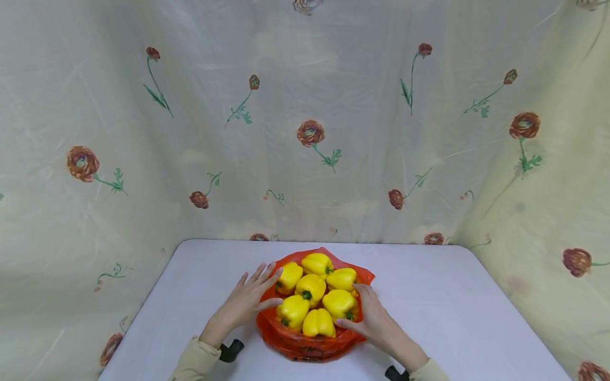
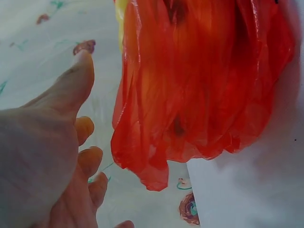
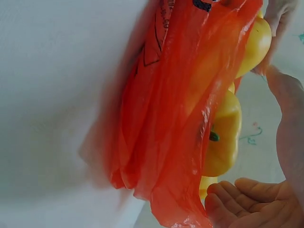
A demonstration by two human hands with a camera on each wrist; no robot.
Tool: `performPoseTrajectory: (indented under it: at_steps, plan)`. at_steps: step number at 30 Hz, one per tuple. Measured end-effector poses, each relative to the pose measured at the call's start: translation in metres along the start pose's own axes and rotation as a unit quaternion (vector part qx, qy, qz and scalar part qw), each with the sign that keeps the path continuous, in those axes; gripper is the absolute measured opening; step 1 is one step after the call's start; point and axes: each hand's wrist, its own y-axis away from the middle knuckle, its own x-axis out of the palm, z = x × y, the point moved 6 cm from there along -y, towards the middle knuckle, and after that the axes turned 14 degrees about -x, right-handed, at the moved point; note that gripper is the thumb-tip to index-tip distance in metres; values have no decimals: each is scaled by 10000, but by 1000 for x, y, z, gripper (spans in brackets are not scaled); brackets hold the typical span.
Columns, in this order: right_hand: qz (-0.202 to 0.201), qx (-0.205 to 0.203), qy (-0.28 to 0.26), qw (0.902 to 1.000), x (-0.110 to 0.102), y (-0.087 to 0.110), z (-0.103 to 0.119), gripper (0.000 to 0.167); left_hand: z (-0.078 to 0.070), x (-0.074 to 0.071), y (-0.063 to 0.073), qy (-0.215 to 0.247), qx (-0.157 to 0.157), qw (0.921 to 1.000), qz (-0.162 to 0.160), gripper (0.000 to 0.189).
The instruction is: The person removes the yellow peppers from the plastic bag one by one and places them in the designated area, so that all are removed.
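The left hand (image 1: 247,300) is held with fingers spread beside the red bag (image 1: 290,346); the right hand (image 1: 376,319) is held, thumb and fingers apart, at its right rim. Yellow peppers (image 1: 312,286) are contained in the bag on the tabletop (image 1: 438,301).

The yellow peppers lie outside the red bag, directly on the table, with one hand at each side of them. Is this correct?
Not quite: the yellow peppers are not outside the red bag; the head view shows them inside it, on the table. The left hand and right hand are at each side, as you say.
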Motion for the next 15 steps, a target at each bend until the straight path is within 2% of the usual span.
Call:
performPoseTrajectory:
  at_steps: [6, 11, 15]
  plan:
    - [20, 48, 98, 9999, 6, 1, -2, 96, 2, 5, -3, -75, 10, 10000, -1, 71]
    - [8, -96, 104, 9999, 11, 0, -6, 90, 1, 11, -5, -229, 166, 9995, -167, 59]
    - [56, -113, 42, 9999, 15, -2, -9, 87, 2, 15, -6, -190, 174, 9996, -70, 58]
